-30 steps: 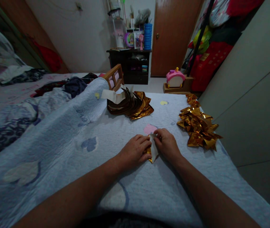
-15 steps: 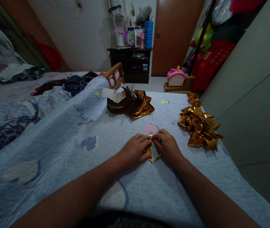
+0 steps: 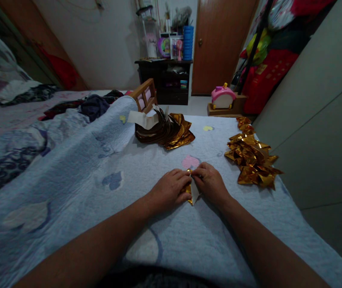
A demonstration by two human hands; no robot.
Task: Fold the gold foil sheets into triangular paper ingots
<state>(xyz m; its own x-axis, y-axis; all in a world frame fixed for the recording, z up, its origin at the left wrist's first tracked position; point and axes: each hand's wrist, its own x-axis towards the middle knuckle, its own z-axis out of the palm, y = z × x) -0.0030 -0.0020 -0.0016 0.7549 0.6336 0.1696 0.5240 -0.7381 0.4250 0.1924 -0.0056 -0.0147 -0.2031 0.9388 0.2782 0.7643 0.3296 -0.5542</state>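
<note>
A small sheet of gold foil paper [image 3: 194, 191], white on its back, lies partly folded on the light blue bedspread [image 3: 141, 176]. My left hand [image 3: 172, 187] presses on its left part, the fingers curled over the gold side. With thumb and fingertips together, my right hand [image 3: 210, 182] pinches the top right edge. Both hands hide much of the paper. Beyond them rests a fanned stack of gold foil paper sheets [image 3: 165, 132], some showing white backs. To the right is a pile of folded gold foil pieces [image 3: 252, 160] with pointed ends.
Rumpled clothes [image 3: 95, 107] lie at the left. Behind the bed stand a dark cabinet [image 3: 163, 82], a wooden door [image 3: 222, 48] and a pink toy case [image 3: 223, 98]. A pale cupboard panel [image 3: 318, 132] borders the right side.
Hardly anything differs. The white flap under my right hand looks slightly narrower, and both hands keep their hold on the paper.
</note>
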